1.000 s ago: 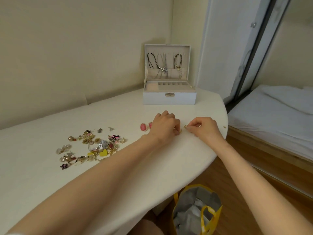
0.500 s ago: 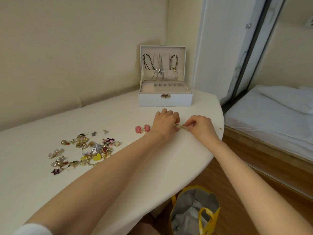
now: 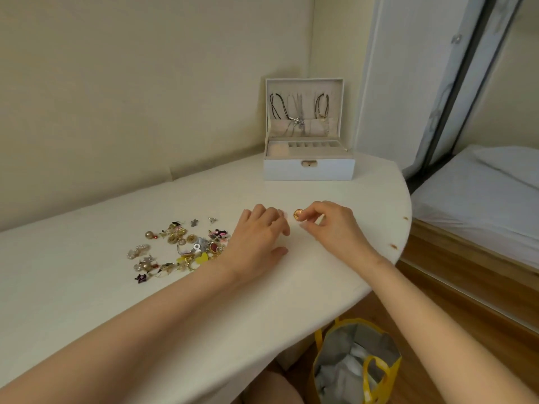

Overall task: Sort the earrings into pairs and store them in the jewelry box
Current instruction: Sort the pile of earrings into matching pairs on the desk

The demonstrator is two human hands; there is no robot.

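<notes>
The right hand (image 3: pixel 329 228) pinches a gold earring (image 3: pixel 298 214) just above the counter (image 3: pixel 87 272) near its edge, the left hand (image 3: pixel 262 234) resting loosely spread beside it, so a slack pinch on the way to the open box (image 3: pixel 309 170) could drop it to the floor (image 3: pixel 420 386).

One gold earring (image 3: pixel 298 214) is pinched in the right hand (image 3: pixel 335 228). One heap of earrings (image 3: pixel 189 249), too tangled to be counted, is seen left of the left hand (image 3: pixel 259 237). One jewelry box (image 3: pixel 285 171) is seen beyond both hands.
</notes>
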